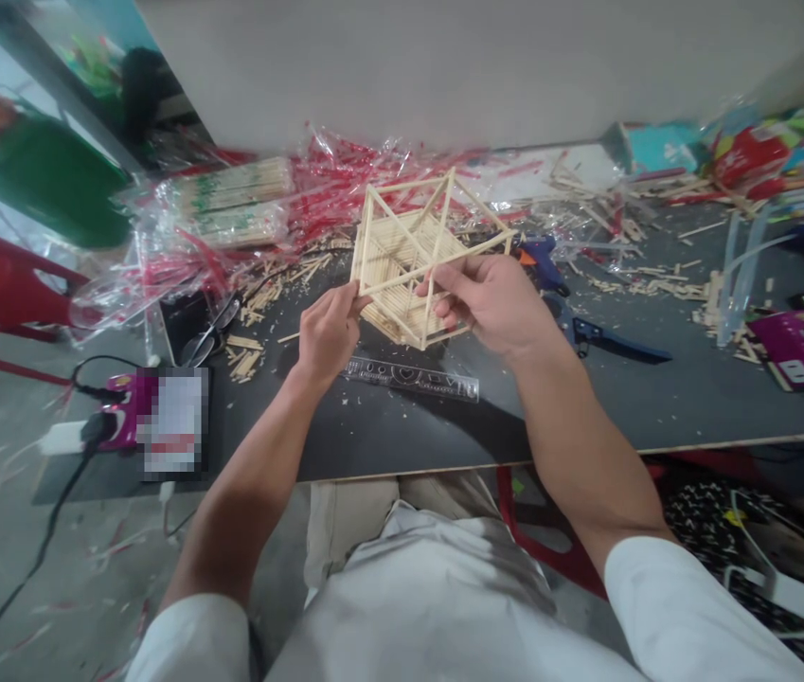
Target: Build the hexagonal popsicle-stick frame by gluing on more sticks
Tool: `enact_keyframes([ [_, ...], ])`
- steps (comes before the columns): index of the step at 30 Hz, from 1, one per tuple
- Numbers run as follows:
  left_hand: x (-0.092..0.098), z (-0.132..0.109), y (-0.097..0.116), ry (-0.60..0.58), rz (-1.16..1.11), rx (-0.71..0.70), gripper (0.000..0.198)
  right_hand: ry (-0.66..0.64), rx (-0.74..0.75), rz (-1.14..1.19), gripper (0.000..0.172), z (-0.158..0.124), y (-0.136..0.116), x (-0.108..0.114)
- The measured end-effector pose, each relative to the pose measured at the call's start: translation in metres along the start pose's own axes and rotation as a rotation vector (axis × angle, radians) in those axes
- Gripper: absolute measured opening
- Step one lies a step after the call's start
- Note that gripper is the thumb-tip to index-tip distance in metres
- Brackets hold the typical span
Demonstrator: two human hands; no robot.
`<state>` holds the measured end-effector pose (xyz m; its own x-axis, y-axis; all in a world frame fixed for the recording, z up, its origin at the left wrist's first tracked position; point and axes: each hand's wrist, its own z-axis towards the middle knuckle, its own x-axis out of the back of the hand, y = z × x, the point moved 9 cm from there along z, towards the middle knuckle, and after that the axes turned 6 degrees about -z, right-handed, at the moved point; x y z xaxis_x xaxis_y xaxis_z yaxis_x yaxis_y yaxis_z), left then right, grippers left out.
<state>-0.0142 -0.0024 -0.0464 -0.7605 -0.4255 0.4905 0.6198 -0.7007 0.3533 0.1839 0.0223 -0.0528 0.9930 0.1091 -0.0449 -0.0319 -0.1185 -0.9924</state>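
Between my hands is a frame model of thin wooden sticks [402, 227], tilted above the table, with crossing sticks on its open side and tightly stacked rows deeper in. My left hand [330, 327] is closed on its left corner, thumb and fingertips pinching the sticks. At the front right, my right hand [493, 298] has thumb and fingers closed around a stick of the frame; some of its fingertips are behind the sticks. Below the model lies a clear stencil ruler [412, 379]. Blue-handled pliers [607, 341] and a blue glue gun [547, 260] rest to the right of my right hand.
Bagged stick bundles [231, 199] and red-striped plastic wrappers [345, 170] fill the back. Cut stick pieces [259, 294] litter the dark table [402, 440]. Glasses [206, 332], a phone [174, 421] and a purple power strip [124, 412] sit left; another purple strip [792, 350] is right.
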Motion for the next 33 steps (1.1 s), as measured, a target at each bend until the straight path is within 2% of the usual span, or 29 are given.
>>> enact_keyframes([
  [10, -0.003, -0.001, -0.006, -0.032, 0.009, 0.052, 0.023, -0.026, -0.026, -0.034, 0.019, 0.002, 0.0, 0.0],
  [18, -0.008, -0.004, -0.022, -0.075, -0.003, 0.149, 0.024, -0.016, -0.067, -0.151, 0.008, -0.008, -0.003, 0.001],
  [24, -0.008, -0.005, -0.024, -0.071, -0.025, 0.152, 0.026, -0.016, -0.109, -0.167, 0.015, -0.008, -0.01, -0.005],
  [30, -0.006, -0.003, -0.022, -0.037, -0.002, 0.131, 0.028, -0.006, -0.103, -0.144, 0.012, -0.004, -0.015, -0.008],
  [33, -0.004, -0.003, -0.021, -0.021, -0.009, 0.125, 0.029, 0.006, -0.148, -0.13, 0.019, -0.001, -0.013, -0.006],
])
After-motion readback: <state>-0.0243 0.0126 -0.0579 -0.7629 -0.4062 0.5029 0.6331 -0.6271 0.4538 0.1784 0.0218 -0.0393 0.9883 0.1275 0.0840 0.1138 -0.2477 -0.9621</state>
